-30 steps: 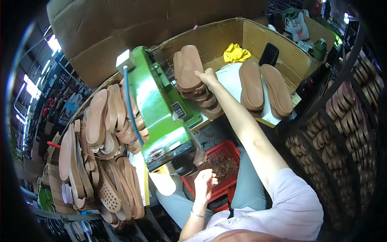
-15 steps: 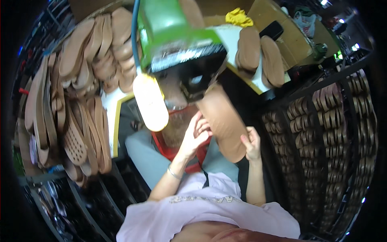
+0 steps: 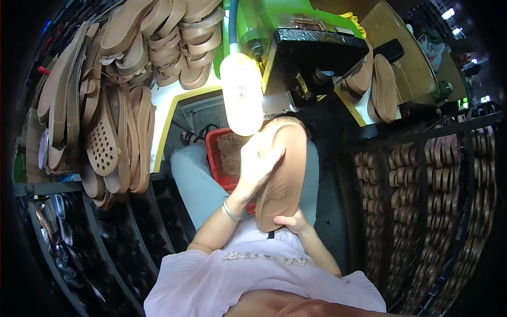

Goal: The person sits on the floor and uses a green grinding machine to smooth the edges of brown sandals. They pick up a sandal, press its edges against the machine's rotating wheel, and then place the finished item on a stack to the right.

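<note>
A tan slipper sole lies tilted over my lap, its long face turned up and a patch of small bumps toward the near end. My right hand grips that near end, thumb on top and fingers underneath, out of sight. Along the left edge, my left hand is closed on the sole, with fingers reaching onto its face. The sole's far end sits just below a green and black machine. A bright white lamp hangs close above my left hand.
Stacks of tan soles and slippers crowd the table at left. More soles lie at right beside a cardboard box. A red basket stands between my legs. Racks of tan footwear line the right side; dark shoes fill the lower left.
The sole has come nearer my body and turned more upright. My right hand has moved down and left to its near end; my left hand has shifted onto its face.
</note>
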Motion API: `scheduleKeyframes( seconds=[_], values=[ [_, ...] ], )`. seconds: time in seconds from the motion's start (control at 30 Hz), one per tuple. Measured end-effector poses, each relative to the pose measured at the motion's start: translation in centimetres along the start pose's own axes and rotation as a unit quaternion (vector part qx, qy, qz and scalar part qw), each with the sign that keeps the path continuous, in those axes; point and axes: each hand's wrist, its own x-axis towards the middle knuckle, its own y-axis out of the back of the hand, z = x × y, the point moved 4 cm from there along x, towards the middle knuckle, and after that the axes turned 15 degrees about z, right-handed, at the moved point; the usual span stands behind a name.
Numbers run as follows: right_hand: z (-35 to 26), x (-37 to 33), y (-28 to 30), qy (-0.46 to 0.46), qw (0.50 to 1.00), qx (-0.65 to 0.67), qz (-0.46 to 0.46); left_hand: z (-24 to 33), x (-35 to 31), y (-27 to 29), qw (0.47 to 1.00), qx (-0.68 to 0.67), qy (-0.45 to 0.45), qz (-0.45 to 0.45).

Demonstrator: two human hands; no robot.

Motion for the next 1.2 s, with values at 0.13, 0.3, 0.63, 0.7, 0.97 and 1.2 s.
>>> scheduleKeyframes(
  seconds=[0.13,0.3,0.63,0.7,0.97,1.2],
  values=[
    [-0.3,-0.3,-2.1,0.008,1.000,-0.002,0.010,3.3,1.8,-1.4,0.999,-0.008,-0.032,-0.030],
    [-0.8,-1.3,-2.7,0.069,0.996,-0.055,0.014,5.2,1.9,-0.4,0.992,0.064,-0.104,-0.020],
    [-3.6,-4.5,2.0,0.108,0.982,-0.100,0.121,0.7,-1.1,1.7,0.993,-0.081,0.046,0.069],
    [-3.8,-4.5,3.2,0.120,0.977,-0.094,0.148,0.4,-1.9,2.7,0.985,-0.110,0.069,0.116],
    [-2.3,-3.2,5.2,0.109,0.980,-0.011,0.169,1.1,-3.4,0.9,0.971,-0.067,-0.218,0.066],
    [-1.9,-5.3,6.3,0.109,0.980,0.010,0.167,1.6,-1.5,-0.6,0.994,-0.095,-0.043,-0.044]
  ],
)
